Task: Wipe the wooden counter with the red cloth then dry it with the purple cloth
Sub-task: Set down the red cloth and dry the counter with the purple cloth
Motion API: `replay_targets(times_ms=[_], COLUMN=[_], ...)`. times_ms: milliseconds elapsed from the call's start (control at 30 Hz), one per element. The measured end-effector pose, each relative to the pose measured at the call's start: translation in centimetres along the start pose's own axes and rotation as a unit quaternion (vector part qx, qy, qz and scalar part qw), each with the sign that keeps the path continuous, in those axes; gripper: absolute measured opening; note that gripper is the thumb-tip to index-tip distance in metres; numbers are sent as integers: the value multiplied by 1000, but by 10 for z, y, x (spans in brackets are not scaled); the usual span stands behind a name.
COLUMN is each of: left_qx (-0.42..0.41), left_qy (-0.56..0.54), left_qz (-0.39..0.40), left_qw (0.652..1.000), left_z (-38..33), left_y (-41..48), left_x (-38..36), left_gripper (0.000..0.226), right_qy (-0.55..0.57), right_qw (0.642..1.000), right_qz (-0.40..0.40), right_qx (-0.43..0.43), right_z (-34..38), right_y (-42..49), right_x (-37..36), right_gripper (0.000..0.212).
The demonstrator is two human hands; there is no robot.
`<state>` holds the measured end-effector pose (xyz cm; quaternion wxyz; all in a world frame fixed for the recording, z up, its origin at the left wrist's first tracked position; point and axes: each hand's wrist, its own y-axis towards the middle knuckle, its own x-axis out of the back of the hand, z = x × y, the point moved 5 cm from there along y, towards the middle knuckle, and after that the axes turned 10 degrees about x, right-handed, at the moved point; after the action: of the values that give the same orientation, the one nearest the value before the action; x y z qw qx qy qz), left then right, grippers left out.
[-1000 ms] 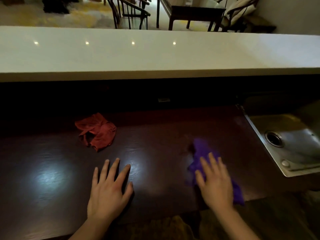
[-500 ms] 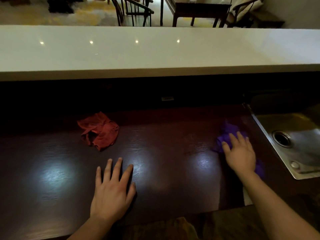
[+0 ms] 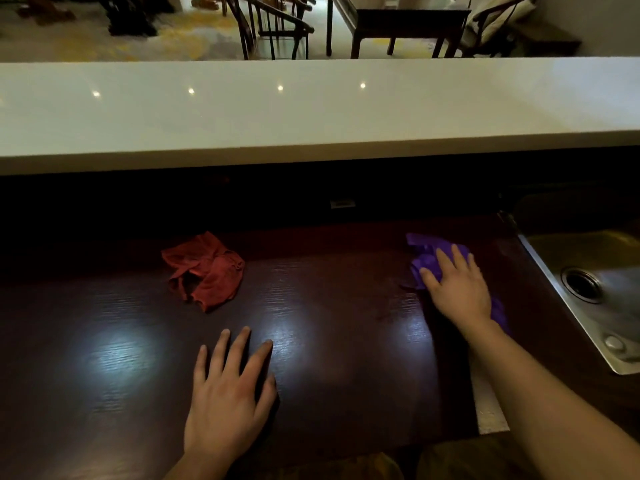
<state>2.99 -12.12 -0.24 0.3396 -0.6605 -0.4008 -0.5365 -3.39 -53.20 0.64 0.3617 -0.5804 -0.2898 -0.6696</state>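
Note:
The dark wooden counter [image 3: 346,341] stretches across the lower half of the view, glossy with light reflections. A crumpled red cloth [image 3: 204,270] lies alone on it at the left of centre, far side. My right hand [image 3: 457,289] presses flat on the purple cloth [image 3: 427,258] at the counter's far right, near the sink; purple fabric shows beyond my fingertips and beside my wrist. My left hand [image 3: 228,389] rests palm down on the bare wood near the front edge, fingers spread, holding nothing.
A steel sink [image 3: 602,289] with a round drain is set into the counter at the right. A raised white countertop [image 3: 311,109] runs across the back above a dark recess. Chairs and a dark table [image 3: 408,19] stand in the room beyond.
My right hand has slid the purple cloth from the front middle-right of the counter away and rightwards to the far side by the sink. My left hand and the red cloth stayed put.

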Motion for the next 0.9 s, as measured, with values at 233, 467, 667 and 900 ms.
replay_targets(times_ms=[233,467,667,900], left_qx=[-3,-3,2,-4], left_qy=[1,-5,-7,-2], left_qz=[-1,-5,-2,-1], left_qw=[1000,1000,1000,1000], left_z=[-2,0,2,1], left_y=[0,-1,0,0], left_x=[1,0,-1,-3], left_gripper=[54,53,54,55], right_qy=[33,0,35,21], right_qw=[979,995,991,952], right_qz=[-2,-9,1,21], right_qx=[204,104,133,306], right_z=[47,25,62,69], right_y=[-100,-4,-23,-121], right_x=[-17,-4,-11,-29], right_gripper=[52,57,53,59])
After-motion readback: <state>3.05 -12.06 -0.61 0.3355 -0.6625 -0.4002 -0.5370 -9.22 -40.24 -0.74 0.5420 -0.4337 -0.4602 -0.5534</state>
